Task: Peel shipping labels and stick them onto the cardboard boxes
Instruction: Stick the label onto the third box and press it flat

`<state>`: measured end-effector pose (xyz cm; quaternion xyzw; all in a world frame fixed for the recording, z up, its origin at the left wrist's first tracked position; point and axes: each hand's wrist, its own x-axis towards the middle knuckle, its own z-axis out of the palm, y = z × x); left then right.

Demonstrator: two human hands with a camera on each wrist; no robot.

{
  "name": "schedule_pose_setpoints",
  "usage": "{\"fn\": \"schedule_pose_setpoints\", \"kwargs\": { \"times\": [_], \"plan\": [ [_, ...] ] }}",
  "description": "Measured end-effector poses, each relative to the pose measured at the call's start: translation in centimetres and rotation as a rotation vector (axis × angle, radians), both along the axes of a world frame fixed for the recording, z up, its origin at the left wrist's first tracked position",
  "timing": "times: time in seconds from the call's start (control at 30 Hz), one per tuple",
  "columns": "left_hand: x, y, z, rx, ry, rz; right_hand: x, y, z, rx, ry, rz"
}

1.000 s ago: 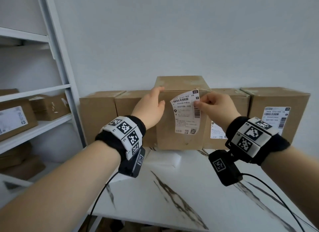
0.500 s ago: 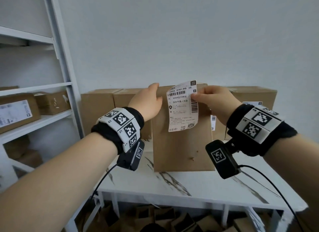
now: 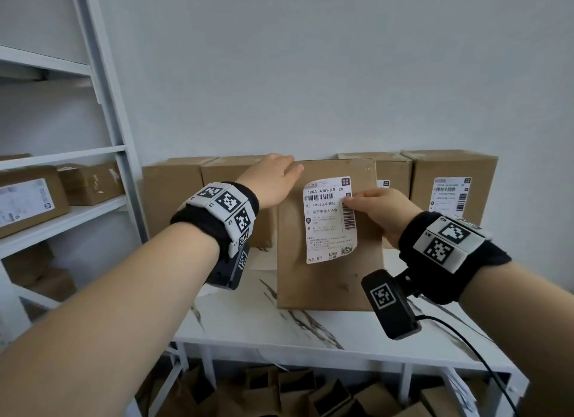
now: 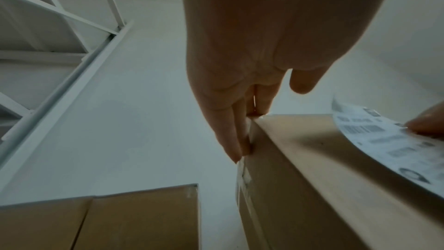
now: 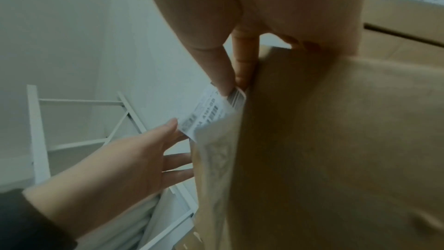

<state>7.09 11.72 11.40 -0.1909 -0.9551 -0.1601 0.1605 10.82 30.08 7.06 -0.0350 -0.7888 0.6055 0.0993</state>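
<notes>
Lowering from the box (image 3: 329,280) top edge, the label (image 3: 330,219) now meets its front; right hand (image 3: 380,213) pinches the label, left hand (image 3: 273,180) lies flat on the corner. Pressing comes next.

Matt brown cardboard on the front box (image 3: 329,280), lightly scuffed and dented, clear glossy tape down its side edge. Smooth white paper label (image 3: 330,219) with black print, faint sheen. Table (image 3: 264,326) top glossy white, marble-look with dark veins. Shelf rack (image 3: 102,84) of painted white metal, satin. Wristbands (image 3: 217,214) of black cloth, with matt white plastic tiles.
</notes>
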Motion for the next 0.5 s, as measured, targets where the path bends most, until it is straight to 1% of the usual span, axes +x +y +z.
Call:
{"fn": "schedule_pose_setpoints", "kwargs": {
  "times": [0.13, 0.23, 0.3, 0.5],
  "plan": [
    [-0.4, -0.1, 0.2, 0.083, -0.023, -0.021, -0.7, -0.7, -0.1, -0.031, 0.018, -0.047],
    [-0.7, -0.3, 0.0, 0.028, -0.050, -0.005, -0.7, -1.0, -0.4, 0.032, 0.048, -0.082],
    [-0.8, -0.4, -0.1, -0.002, -0.034, -0.002, -0.6, -1.0, -0.6, 0.065, 0.054, -0.102],
    [-1.5, -0.6, -0.3, 0.003, -0.007, -0.012, -0.6, -1.1, -0.7, 0.064, 0.061, -0.128]
  ]
}}
